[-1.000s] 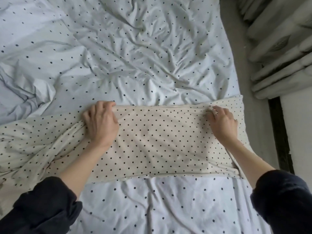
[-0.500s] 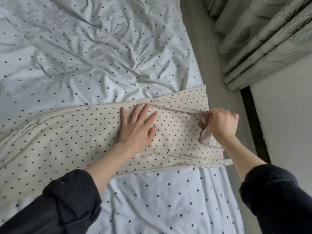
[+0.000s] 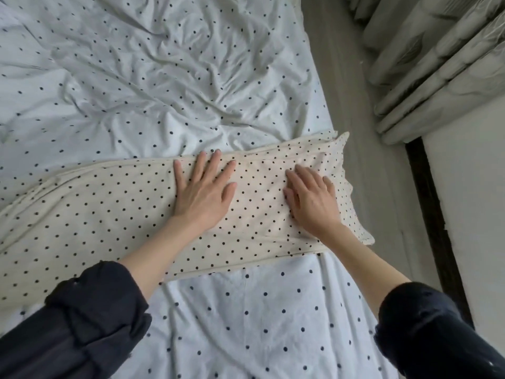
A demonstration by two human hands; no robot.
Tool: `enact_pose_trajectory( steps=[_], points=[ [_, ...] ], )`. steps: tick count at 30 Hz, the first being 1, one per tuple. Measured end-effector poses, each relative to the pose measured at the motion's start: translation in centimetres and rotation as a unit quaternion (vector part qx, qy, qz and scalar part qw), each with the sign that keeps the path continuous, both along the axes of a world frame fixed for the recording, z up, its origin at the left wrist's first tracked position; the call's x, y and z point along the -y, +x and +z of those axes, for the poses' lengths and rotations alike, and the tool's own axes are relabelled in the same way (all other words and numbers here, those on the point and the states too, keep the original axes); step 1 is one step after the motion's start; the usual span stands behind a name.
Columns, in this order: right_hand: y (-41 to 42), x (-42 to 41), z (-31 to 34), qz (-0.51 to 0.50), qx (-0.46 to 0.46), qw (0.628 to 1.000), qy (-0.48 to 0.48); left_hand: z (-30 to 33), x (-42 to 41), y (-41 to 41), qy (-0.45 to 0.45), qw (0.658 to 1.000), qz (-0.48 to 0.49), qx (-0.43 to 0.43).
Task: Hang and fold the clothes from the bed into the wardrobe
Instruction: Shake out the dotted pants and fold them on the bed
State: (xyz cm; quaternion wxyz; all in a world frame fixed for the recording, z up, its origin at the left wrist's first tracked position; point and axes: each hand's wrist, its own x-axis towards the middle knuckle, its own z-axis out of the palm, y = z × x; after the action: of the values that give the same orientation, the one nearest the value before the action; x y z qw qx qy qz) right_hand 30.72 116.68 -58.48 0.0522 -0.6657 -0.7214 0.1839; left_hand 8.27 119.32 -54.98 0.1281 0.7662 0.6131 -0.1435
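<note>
My left hand [image 3: 203, 192] and right hand [image 3: 314, 199] press flat, fingers spread, on the folded cream black-dotted cotton garment [image 3: 109, 214] lying mid-frame across the white dotted bed sheet [image 3: 164, 77].

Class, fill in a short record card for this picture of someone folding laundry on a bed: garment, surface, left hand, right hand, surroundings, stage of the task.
garment: cream dotted garment, folded into a long band lying across the bed
surface: white dotted bedsheet, wrinkled
left hand: flat on the garment, fingers spread, pressing
right hand: flat on the garment near its right end, fingers straight
surroundings: grey floor beside the bed, curtains at upper right
stage: being smoothed on the bed; wardrobe not in view
</note>
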Motion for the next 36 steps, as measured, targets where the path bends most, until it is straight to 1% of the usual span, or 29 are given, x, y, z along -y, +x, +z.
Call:
enact_pose_trajectory(
  steps=[2, 3, 5, 7, 10, 13, 15, 17, 18, 20, 22, 25, 27, 29, 32, 34, 36],
  points=[
    [-0.7, -0.1, 0.0, -0.014, -0.004, 0.996, -0.094, 0.7, 0.9, -2.0, -0.006, 1.000, 0.021, -0.005],
    [-1.0, -0.7, 0.1, -0.036, -0.004, 0.993, -0.112, 1.0, 1.6, -3.2, -0.008, 0.999, 0.032, -0.009],
    [-2.1, -2.1, 1.0, -0.057, 0.011, 0.992, -0.113, 1.6, 3.1, -5.9, -0.009, 0.998, 0.054, -0.018],
    [-4.0, -3.1, 2.2, -0.034, 0.031, 0.993, -0.109, 2.4, 4.7, -8.7, -0.004, 0.997, 0.069, -0.029],
    [-8.4, -2.7, 3.8, -0.005, -0.008, 0.993, -0.119, 3.3, 7.1, -13.1, 0.000, 0.995, 0.089, -0.037],
    [-13.5, -2.1, 4.7, -0.008, -0.031, 0.995, -0.098, 3.9, 9.6, -17.5, 0.025, 0.993, 0.109, -0.027],
    [-16.2, -2.0, 5.3, -0.019, -0.025, 0.995, -0.090, 4.1, 10.6, -20.2, 0.045, 0.993, 0.105, -0.022],
    [-20.6, -1.5, 6.1, 0.004, -0.012, 0.997, -0.073, 4.9, 11.9, -24.4, 0.077, 0.989, 0.124, -0.007],
    [-21.7, -1.3, 6.6, 0.008, -0.019, 0.998, -0.061, 5.1, 12.2, -25.3, 0.086, 0.987, 0.133, 0.004],
    [-26.9, 0.5, 7.6, 0.040, -0.043, 0.998, -0.025, 5.5, 14.6, -29.8, 0.094, 0.980, 0.172, 0.023],
    [-30.4, 2.6, 8.4, 0.078, -0.058, 0.995, 0.000, 5.4, 16.2, -32.6, 0.100, 0.978, 0.180, 0.037],
    [-38.0, 6.4, 9.1, 0.137, -0.058, 0.989, 0.021, 4.7, 19.0, -38.3, 0.116, 0.983, 0.140, 0.021],
    [-41.5, 8.2, 9.1, 0.170, -0.047, 0.984, 0.006, 4.2, 19.6, -39.8, 0.129, 0.985, 0.110, 0.019],
    [-44.7, 9.5, 8.7, 0.193, -0.013, 0.981, 0.005, 4.5, 19.7, -41.0, 0.138, 0.983, 0.116, 0.043],
    [-48.1, 10.1, 9.1, 0.166, 0.018, 0.986, 0.000, 5.8, 19.0, -43.9, 0.163, 0.970, 0.156, 0.093],
    [-48.9, 9.9, 9.6, 0.144, 0.023, 0.989, 0.010, 7.6, 18.3, -45.5, 0.139, 0.962, 0.197, 0.128],
    [-49.8, 9.4, 10.5, 0.135, 0.010, 0.991, 0.017, 9.1, 16.6, -47.7, 0.121, 0.943, 0.255, 0.174]
  ],
)
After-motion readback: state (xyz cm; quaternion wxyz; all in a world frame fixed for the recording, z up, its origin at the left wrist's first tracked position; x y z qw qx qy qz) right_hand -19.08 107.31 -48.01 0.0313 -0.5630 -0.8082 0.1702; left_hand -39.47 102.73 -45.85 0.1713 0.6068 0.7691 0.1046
